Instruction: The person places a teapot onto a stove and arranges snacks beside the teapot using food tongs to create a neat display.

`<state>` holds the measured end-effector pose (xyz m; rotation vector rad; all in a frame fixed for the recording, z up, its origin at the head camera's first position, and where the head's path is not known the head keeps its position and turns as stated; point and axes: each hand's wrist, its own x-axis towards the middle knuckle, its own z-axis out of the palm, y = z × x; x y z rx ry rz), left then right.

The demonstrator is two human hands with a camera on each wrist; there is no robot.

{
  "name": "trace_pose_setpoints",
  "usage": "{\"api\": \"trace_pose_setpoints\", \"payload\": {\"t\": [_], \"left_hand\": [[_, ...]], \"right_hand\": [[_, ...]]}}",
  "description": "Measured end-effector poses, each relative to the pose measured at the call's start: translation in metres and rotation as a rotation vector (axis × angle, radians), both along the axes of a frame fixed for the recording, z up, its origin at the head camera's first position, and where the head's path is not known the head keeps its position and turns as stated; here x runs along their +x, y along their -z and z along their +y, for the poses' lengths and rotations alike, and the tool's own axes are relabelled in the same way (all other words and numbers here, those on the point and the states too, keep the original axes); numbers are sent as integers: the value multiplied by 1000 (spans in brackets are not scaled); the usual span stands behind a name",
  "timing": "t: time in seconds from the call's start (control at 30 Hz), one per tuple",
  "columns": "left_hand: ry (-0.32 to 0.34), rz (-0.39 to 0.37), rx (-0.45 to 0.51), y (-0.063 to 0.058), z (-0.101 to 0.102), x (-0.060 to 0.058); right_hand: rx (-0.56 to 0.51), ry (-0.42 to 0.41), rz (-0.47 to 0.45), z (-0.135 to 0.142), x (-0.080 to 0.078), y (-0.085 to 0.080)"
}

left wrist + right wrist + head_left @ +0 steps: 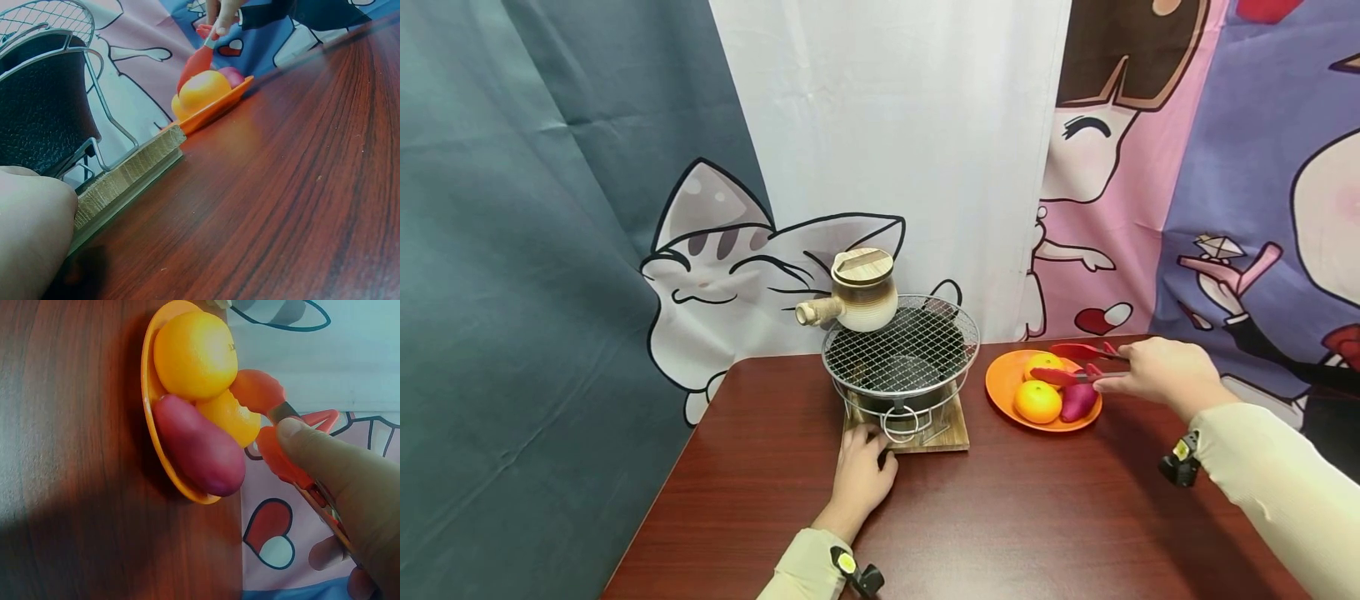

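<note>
My right hand (1172, 375) holds a pair of red-tipped tongs (1067, 377) over the orange plate (1000, 385). The tong tips stand apart, at the rear orange (228, 419). In front of it lies another orange (1037, 402), beside a purple sweet potato (200, 447). My left hand (861, 475) grips the front left corner of a wooden board (955, 429). On this board stands a small black stove (47, 106) with a round wire grill (917, 333) on top. A clay teapot (868, 308) with a wooden lid sits at the grill's back left, its side handle pointing left.
The dark red wooden table (1000, 517) carries everything, with the plate to the right of the stove. A metal ring (901, 425) hangs at the stove's front. Behind the table's back edge hangs a printed cartoon curtain (910, 125).
</note>
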<state>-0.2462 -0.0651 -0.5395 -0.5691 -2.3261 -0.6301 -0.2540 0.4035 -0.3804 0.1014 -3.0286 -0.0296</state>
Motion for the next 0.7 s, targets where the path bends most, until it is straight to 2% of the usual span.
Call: {"api": "trace_pose_setpoints", "payload": {"t": [0.2,0.7], "left_hand": [[5,6,5,0,0,0],[-4,-4,-4,2,-1,0]], "right_hand": [[-3,4,-20,-5,-6,-1],[66,-59,-26,-15,-17,-6]]}}
